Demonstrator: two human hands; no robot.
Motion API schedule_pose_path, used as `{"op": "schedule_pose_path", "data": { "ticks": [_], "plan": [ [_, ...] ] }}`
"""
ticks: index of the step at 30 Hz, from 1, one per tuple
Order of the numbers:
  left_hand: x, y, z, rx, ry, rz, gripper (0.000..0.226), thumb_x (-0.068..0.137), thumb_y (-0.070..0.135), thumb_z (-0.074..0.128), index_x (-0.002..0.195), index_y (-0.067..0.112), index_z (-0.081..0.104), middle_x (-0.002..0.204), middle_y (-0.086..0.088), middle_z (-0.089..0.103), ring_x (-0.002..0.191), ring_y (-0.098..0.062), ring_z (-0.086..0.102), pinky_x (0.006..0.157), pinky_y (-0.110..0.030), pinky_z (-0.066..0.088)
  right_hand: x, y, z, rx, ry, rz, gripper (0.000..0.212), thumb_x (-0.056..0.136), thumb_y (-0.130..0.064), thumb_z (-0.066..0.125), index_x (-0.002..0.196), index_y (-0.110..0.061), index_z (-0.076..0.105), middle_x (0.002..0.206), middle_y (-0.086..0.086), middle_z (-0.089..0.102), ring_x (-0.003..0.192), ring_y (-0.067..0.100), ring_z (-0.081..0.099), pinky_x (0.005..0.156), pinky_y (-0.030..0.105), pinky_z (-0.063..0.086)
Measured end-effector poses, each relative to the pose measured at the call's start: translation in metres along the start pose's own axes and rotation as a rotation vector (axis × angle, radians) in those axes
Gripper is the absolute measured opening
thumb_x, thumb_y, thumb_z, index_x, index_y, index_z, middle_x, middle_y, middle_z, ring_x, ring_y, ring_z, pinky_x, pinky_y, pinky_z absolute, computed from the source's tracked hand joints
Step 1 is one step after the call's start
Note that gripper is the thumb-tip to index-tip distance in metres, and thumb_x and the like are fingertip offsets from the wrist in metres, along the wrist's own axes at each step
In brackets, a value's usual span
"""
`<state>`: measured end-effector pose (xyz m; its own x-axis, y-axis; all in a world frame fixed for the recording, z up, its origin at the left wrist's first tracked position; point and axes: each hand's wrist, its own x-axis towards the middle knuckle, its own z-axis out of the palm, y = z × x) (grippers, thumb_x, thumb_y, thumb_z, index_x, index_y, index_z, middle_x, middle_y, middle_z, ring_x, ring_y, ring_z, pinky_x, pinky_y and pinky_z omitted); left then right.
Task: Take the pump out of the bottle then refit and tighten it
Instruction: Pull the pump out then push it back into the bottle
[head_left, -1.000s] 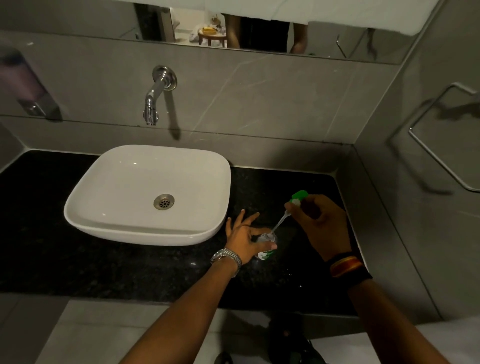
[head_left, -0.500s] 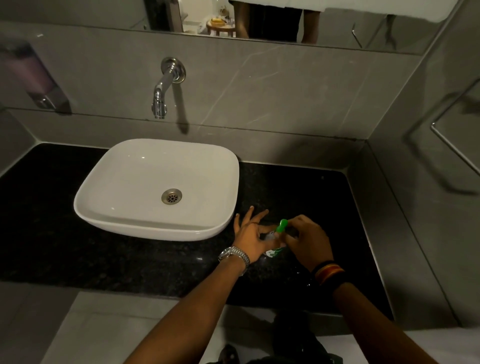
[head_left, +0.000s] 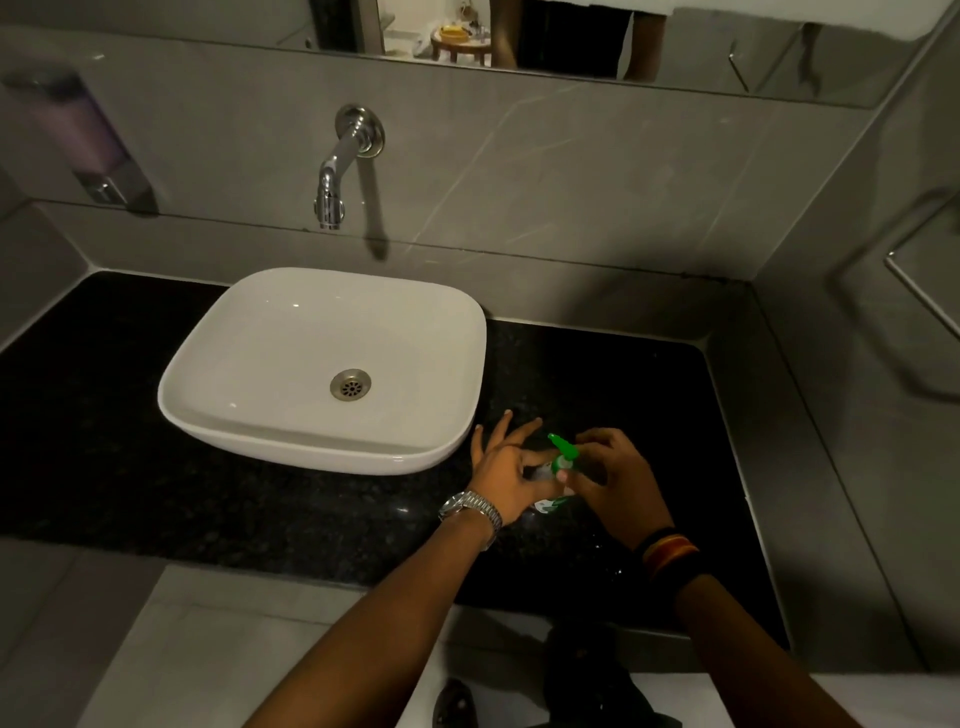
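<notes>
A small clear bottle (head_left: 546, 501) with a green and white label stands on the black granite counter (head_left: 311, 514), right of the basin. Its green pump (head_left: 563, 451) sits on the bottle's neck, nozzle pointing up and left. My left hand (head_left: 506, 467) grips the bottle with thumb and forefinger while its other fingers are spread. My right hand (head_left: 613, 475) pinches the pump's collar from the right. Most of the bottle is hidden by my fingers.
A white vessel basin (head_left: 291, 431) sits left of my hands under a chrome wall tap (head_left: 332, 182). A soap dispenser (head_left: 88, 145) hangs on the left wall, a metal rail (head_left: 919, 291) on the right wall. The counter edge is near my forearms.
A second ago my right hand held the pump lifted, its tube out of the bottle. It has since lowered the pump into the neck, and both hands now close around the bottle's top.
</notes>
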<state>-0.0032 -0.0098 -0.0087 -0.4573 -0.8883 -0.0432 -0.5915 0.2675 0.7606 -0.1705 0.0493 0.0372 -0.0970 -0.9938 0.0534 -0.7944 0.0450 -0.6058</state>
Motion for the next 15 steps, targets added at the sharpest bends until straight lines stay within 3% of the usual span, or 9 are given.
{"op": "schedule_pose_path", "data": {
  "ticks": [2,4,6,8,10,12,15],
  "plan": [
    [0.001,-0.001,0.0,0.018,-0.004,0.004,0.038,0.078,0.051,0.076,0.115,0.043,0.072,0.16,0.015,0.032,0.154,-0.013,-0.001,0.117,-0.045,-0.019,0.005,0.002,0.002,-0.026,0.04,0.046,0.031,0.07,-0.042,0.083,0.077,-0.019,0.063,0.096,-0.003,0.057,0.086,0.012,0.055,0.074,0.033,0.051],
    [0.001,-0.004,0.002,0.04,0.001,0.006,0.037,0.078,0.05,0.076,0.114,0.045,0.072,0.16,0.016,0.033,0.154,-0.012,-0.001,0.117,-0.044,-0.018,0.009,0.002,0.006,-0.047,0.054,0.134,0.046,0.062,-0.055,0.082,0.072,-0.021,0.054,0.084,-0.008,0.047,0.078,0.01,0.049,0.067,0.028,0.043],
    [0.002,-0.003,0.002,0.041,0.007,0.011,0.035,0.079,0.05,0.075,0.114,0.045,0.072,0.16,0.016,0.033,0.154,-0.012,-0.001,0.118,-0.044,-0.018,0.01,0.005,0.009,-0.016,0.037,0.126,0.049,0.062,-0.058,0.081,0.085,-0.019,0.064,0.099,-0.007,0.051,0.092,0.01,0.051,0.078,0.027,0.045],
    [0.002,-0.001,0.001,0.021,0.009,0.006,0.035,0.08,0.052,0.074,0.114,0.042,0.073,0.16,0.015,0.032,0.154,-0.012,-0.002,0.118,-0.044,-0.019,0.006,0.01,0.006,0.117,-0.013,0.101,0.042,0.071,-0.04,0.084,0.104,-0.017,0.073,0.121,-0.003,0.053,0.113,0.011,0.052,0.094,0.024,0.04],
    [0.001,0.001,0.0,0.008,0.005,-0.003,0.039,0.077,0.055,0.076,0.114,0.042,0.073,0.16,0.015,0.032,0.154,-0.012,-0.002,0.119,-0.046,-0.019,0.002,0.013,0.002,0.176,-0.029,0.099,0.031,0.076,-0.027,0.083,0.103,-0.015,0.076,0.124,-0.002,0.055,0.116,0.013,0.055,0.094,0.022,0.039],
    [0.0,0.002,0.0,0.013,-0.005,0.0,0.04,0.076,0.055,0.077,0.114,0.041,0.073,0.16,0.015,0.033,0.154,-0.012,-0.001,0.119,-0.047,-0.018,0.002,0.012,0.005,0.162,0.012,0.13,0.026,0.071,-0.033,0.086,0.086,-0.016,0.073,0.11,-0.004,0.057,0.105,0.014,0.059,0.087,0.024,0.043],
    [0.0,0.0,0.0,0.027,0.001,0.009,0.039,0.076,0.052,0.078,0.113,0.043,0.073,0.16,0.013,0.034,0.154,-0.014,-0.001,0.119,-0.047,-0.017,0.008,0.008,0.011,0.121,0.057,0.258,0.044,0.056,-0.053,0.086,0.07,-0.023,0.057,0.092,-0.004,0.055,0.084,0.014,0.056,0.076,0.034,0.05]
  ]
}}
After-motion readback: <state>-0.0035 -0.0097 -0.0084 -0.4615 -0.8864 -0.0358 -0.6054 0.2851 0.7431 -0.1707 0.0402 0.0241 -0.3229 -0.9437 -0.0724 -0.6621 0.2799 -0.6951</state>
